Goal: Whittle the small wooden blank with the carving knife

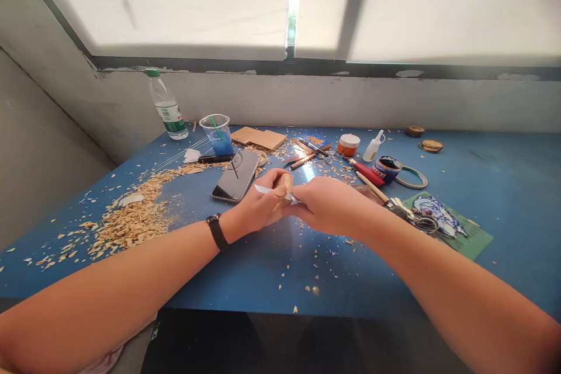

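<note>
My left hand (256,205), with a black band at the wrist, is closed around a small pale piece of wood (286,181). Its fingers and thumb cover much of the wood. My right hand (328,201) is closed on a carving knife (294,199), whose metal shows at the fingertips against the wood; the handle is hidden in the palm. A pale pointed strip (263,189) sticks out by the left thumb, and I cannot tell whether it is part of the blade. Both hands are together above the blue table (245,280).
Wood shavings (131,222) are heaped at the left. Beyond my hands lie a phone (236,175), a plastic cup (217,134), a bottle (169,108) and wooden boards (260,138). At the right are a paint jar (388,169), a tape roll (412,177), scissors (425,224) and a green card (475,242).
</note>
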{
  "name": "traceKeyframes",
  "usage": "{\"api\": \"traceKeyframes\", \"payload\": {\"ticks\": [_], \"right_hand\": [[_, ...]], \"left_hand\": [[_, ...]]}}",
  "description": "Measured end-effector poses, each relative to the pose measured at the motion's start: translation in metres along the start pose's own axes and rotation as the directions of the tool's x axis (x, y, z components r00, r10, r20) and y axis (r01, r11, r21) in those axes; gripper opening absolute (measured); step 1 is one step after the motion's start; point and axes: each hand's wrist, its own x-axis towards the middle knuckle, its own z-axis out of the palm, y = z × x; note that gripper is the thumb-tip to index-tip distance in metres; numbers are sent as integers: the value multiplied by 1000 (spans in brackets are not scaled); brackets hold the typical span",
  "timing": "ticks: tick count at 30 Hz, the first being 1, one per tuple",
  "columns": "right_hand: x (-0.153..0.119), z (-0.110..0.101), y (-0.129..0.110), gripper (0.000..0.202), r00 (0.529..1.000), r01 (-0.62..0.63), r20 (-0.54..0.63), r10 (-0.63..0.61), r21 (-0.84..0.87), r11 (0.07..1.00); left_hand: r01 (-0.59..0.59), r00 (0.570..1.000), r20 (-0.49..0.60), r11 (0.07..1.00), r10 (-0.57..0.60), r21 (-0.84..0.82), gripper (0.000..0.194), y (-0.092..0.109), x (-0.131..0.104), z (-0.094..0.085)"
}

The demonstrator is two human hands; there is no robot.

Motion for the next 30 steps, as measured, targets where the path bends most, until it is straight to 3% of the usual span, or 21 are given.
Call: {"api": "traceKeyframes", "payload": {"ticks": [8,18,25,30], "right_hand": [[3,8,5,49,998,-41,-42,41,15,999],[11,9,8,72,987,-152,-54,151,-26,988],[-2,-1,-3,46,998,-56,14,56,11,998],[2,1,2,49,998,-56,35,54,50,997]], "left_hand": [[25,1000,13,999,-25,-45,31,-11,4,-5],[46,998,-44,996,-49,-71,35,7,2,-1],[16,1000,-12,999,-16,-33,35,1,1,-2],[-37,999,-13,999,38,26,32,1,1,-3]]}}
